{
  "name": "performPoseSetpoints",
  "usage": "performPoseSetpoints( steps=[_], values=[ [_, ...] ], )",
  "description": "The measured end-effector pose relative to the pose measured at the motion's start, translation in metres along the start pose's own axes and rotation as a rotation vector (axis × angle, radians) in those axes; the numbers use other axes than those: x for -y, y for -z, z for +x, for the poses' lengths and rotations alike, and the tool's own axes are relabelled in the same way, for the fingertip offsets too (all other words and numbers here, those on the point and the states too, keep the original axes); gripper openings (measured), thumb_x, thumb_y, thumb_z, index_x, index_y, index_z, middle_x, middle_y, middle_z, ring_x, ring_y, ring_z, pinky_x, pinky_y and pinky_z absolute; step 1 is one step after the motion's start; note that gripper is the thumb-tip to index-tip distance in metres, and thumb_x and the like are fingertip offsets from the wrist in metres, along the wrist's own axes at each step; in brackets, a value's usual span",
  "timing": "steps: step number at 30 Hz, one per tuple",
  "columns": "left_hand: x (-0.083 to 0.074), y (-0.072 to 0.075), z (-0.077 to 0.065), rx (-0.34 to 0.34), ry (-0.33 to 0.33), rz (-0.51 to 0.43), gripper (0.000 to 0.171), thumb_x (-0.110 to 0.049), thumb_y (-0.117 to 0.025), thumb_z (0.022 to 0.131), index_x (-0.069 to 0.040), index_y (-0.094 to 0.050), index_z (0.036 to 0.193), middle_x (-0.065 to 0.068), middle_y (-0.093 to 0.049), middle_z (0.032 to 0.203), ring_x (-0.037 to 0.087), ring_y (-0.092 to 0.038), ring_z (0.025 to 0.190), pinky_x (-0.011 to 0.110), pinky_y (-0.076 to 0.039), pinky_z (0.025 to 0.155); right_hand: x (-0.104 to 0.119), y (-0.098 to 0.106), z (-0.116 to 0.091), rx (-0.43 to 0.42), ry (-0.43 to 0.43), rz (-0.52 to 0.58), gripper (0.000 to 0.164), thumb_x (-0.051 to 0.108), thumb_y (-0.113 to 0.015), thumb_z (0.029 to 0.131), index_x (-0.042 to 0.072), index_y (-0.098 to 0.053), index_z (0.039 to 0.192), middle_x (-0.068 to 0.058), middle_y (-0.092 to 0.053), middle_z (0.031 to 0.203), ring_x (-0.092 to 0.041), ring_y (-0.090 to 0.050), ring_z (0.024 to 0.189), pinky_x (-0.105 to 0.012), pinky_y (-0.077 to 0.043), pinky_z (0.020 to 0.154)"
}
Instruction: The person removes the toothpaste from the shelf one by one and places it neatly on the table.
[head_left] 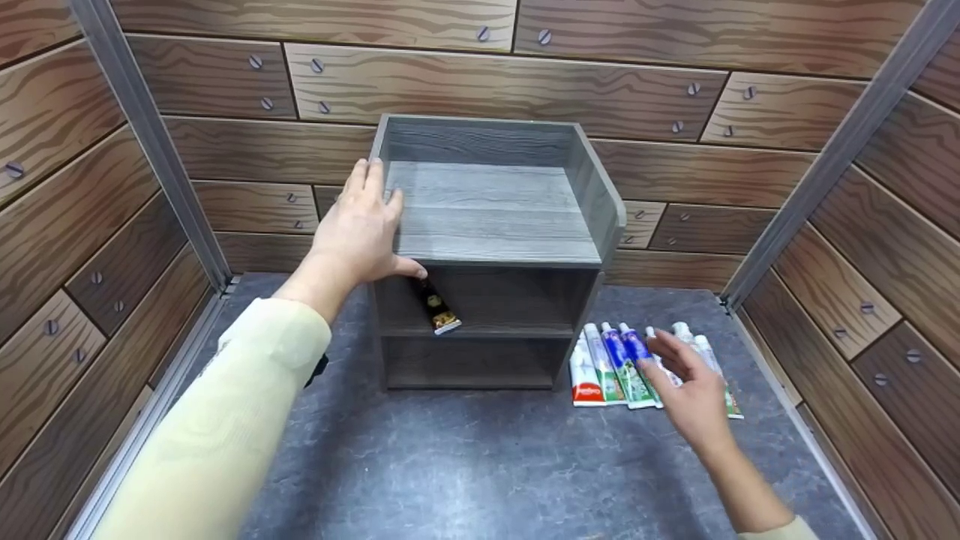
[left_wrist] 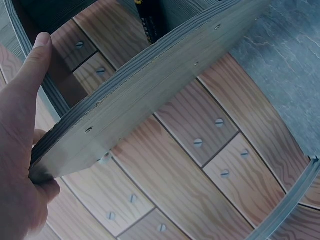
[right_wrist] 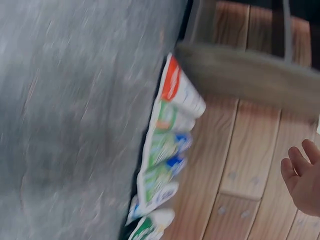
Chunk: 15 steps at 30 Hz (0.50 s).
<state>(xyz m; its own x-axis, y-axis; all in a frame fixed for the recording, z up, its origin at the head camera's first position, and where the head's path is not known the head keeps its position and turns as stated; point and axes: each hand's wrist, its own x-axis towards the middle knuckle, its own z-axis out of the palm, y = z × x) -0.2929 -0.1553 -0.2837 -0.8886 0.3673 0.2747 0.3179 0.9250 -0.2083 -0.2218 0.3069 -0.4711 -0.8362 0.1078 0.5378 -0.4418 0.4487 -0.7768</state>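
A grey wood-grain shelf unit [head_left: 480,214] stands in the middle, with an open top tray and two compartments below. My left hand [head_left: 360,229] grips its left side panel, thumb at the front edge; the left wrist view shows the panel [left_wrist: 135,95] between thumb and fingers. Just below that thumb, a black and gold toothpaste tube [head_left: 437,306] lies slanted in the upper compartment, its flat end at the front edge. My right hand [head_left: 694,397] hovers with loosely bent fingers over a row of toothpaste tubes [head_left: 587,375], holding nothing; these look blurred in the right wrist view.
Wood-print panels [head_left: 510,90] enclose the back and both sides, with metal posts [head_left: 146,135] at the corners. The toothpaste row lies on the grey marbled floor [head_left: 450,457] to the right of the shelf unit.
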Motion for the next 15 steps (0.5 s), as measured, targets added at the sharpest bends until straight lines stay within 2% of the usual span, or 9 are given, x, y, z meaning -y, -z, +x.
performPoseSetpoints(
  steps=[5, 8, 15],
  values=[
    [-0.001, 0.000, 0.000, -0.007, -0.005, -0.005, 0.127, -0.085, -0.074, 0.072, 0.006, -0.046, 0.156, 0.042, -0.019, 0.165, 0.056, -0.017, 0.155, 0.054, -0.019, 0.130, 0.026, -0.019, -0.006, 0.036, 0.053, 0.008, 0.048, -0.006, -0.081, 0.089, -0.001, -0.069, 0.135, -0.016, -0.076, 0.123, -0.002, -0.071, 0.110, -0.017, -0.053, 0.100],
    [-0.001, 0.000, 0.000, -0.015, -0.007, -0.011, 0.127, -0.085, -0.075, 0.072, 0.007, -0.047, 0.155, 0.042, -0.020, 0.165, 0.056, -0.018, 0.155, 0.054, -0.020, 0.130, 0.039, -0.031, -0.007, 0.060, 0.068, -0.014, 0.049, -0.003, -0.083, 0.088, 0.003, -0.071, 0.135, -0.010, -0.077, 0.122, -0.006, -0.071, 0.111, -0.015, -0.053, 0.100],
    [0.001, -0.001, -0.001, -0.008, -0.006, -0.021, 0.127, -0.084, -0.076, 0.072, 0.007, -0.046, 0.155, 0.042, -0.019, 0.165, 0.057, -0.017, 0.155, 0.054, -0.018, 0.130, 0.060, -0.066, -0.001, 0.106, 0.134, 0.024, 0.049, -0.002, -0.085, 0.087, 0.002, -0.072, 0.133, -0.007, -0.078, 0.121, -0.027, -0.074, 0.112, -0.016, -0.052, 0.102]
  ],
)
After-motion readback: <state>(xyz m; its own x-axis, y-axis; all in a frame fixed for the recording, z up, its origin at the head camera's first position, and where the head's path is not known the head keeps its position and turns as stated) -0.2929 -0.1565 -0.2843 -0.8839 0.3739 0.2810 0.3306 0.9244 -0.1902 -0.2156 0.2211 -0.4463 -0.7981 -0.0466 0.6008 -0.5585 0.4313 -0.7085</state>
